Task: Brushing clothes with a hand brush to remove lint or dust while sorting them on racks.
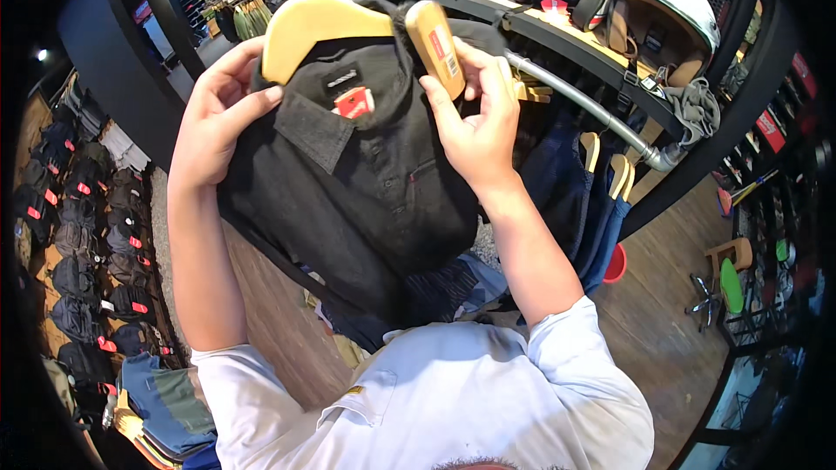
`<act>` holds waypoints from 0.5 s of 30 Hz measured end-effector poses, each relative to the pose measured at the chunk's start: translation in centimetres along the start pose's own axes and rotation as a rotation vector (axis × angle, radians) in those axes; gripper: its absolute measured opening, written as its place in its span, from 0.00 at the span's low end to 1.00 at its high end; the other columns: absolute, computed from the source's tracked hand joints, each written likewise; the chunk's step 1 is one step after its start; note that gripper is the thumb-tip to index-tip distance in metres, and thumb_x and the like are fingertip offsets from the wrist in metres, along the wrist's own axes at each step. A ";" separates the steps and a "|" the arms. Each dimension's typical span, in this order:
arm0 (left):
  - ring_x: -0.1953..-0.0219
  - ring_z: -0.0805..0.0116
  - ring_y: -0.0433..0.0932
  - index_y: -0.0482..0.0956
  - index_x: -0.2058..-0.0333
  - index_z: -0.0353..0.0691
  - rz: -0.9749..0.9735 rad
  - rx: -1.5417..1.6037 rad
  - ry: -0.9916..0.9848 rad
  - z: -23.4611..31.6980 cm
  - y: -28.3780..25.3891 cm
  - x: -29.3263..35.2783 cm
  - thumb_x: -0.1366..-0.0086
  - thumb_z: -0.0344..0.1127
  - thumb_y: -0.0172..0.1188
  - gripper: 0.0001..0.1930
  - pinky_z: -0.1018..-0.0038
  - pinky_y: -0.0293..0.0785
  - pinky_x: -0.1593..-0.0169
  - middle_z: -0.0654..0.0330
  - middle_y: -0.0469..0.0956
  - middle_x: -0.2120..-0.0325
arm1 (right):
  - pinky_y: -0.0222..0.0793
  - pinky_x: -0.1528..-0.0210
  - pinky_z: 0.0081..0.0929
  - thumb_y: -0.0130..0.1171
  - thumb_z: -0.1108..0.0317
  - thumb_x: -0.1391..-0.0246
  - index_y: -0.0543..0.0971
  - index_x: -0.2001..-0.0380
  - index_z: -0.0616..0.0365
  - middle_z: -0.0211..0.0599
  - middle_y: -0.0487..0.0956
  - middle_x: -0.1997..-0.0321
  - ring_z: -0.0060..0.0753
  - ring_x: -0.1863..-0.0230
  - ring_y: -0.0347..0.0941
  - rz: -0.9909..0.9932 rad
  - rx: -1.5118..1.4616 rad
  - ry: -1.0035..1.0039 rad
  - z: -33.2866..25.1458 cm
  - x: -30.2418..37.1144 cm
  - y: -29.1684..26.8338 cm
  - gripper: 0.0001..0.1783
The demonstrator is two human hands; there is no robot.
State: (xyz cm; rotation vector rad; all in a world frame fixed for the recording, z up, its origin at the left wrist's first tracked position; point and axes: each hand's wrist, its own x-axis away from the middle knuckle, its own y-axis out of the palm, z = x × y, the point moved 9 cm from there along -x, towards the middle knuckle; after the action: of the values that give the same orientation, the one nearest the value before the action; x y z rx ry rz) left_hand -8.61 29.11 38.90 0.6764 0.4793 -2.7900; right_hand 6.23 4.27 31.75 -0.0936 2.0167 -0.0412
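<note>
A black button-up shirt (348,209) with a collar hangs in front of me on a pale wooden hanger (313,22). A red tag (354,103) shows inside its neck. My left hand (225,109) pinches the shirt's left-side shoulder at the hanger's end, thumb in front and fingers behind. In my right hand (479,117) is a wooden clothes brush (435,48) with a label on its back. The brush is held upright beside the collar, its dark bristles facing the shirt. Part of my right fingers is hidden behind the brush.
White helmets (666,22) stand on a shelf above a metal clothes rail (583,104). Jeans (605,244) on wooden hangers hang at right, near a red bucket (616,264). Caps (78,270) line the left wall. Folded or hung trousers (170,405) are at lower left.
</note>
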 end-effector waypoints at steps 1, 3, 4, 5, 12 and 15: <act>0.42 0.74 0.80 0.75 0.32 0.30 0.035 -0.027 0.013 -0.3 -1.0 0.2 0.32 0.24 0.67 0.29 0.76 0.72 0.35 0.61 0.83 0.42 | 0.69 0.56 0.19 0.78 0.71 0.39 0.82 0.43 0.61 0.29 0.81 0.53 0.17 0.58 0.74 0.114 -0.026 0.048 2.3 0.3 -0.6 0.23; 0.44 0.76 0.80 0.79 0.35 0.31 0.080 -0.103 0.043 0.2 -1.3 0.3 0.30 0.28 0.69 0.26 0.76 0.72 0.37 0.63 0.83 0.45 | 0.75 0.55 0.19 0.76 0.70 0.37 0.83 0.43 0.60 0.28 0.83 0.57 0.15 0.59 0.78 0.194 -0.047 0.278 7.7 0.1 -2.1 0.21; 0.44 0.76 0.80 0.79 0.35 0.31 0.075 -0.101 0.043 0.2 -0.9 0.3 0.30 0.28 0.69 0.26 0.76 0.72 0.37 0.63 0.83 0.45 | 0.76 0.55 0.19 0.75 0.70 0.36 0.83 0.42 0.60 0.27 0.83 0.59 0.14 0.60 0.78 0.167 0.049 0.334 9.0 0.0 -2.8 0.21; 0.45 0.77 0.79 0.80 0.36 0.31 0.089 -0.185 0.040 0.3 -0.6 0.3 0.30 0.30 0.71 0.25 0.77 0.72 0.38 0.64 0.84 0.47 | 0.73 0.56 0.17 0.74 0.69 0.34 0.82 0.38 0.60 0.23 0.82 0.62 0.12 0.63 0.75 0.160 -0.038 0.299 9.3 0.1 -2.7 0.24; 0.53 0.78 0.81 0.86 0.45 0.28 0.110 -0.513 0.160 0.0 -0.6 2.5 0.31 0.29 0.75 0.18 0.77 0.76 0.45 0.64 0.87 0.55 | 0.72 0.59 0.27 0.76 0.65 0.39 0.87 0.38 0.54 0.33 0.78 0.65 0.24 0.65 0.74 -0.168 0.052 0.075 4.3 -0.1 -1.9 0.26; 0.53 0.79 0.80 0.86 0.44 0.28 0.155 -0.453 0.064 -2.0 -2.4 3.7 0.30 0.28 0.74 0.18 0.78 0.75 0.45 0.65 0.87 0.56 | 0.74 0.55 0.30 0.73 0.62 0.35 0.87 0.38 0.51 0.38 0.80 0.63 0.29 0.62 0.76 -0.144 0.263 0.263 7.2 -0.5 -4.3 0.24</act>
State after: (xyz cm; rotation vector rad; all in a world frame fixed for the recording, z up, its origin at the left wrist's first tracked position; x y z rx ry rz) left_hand -11.68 31.54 36.05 0.6621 0.9855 -2.3963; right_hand 13.18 0.11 29.36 -0.0675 2.2444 -0.4287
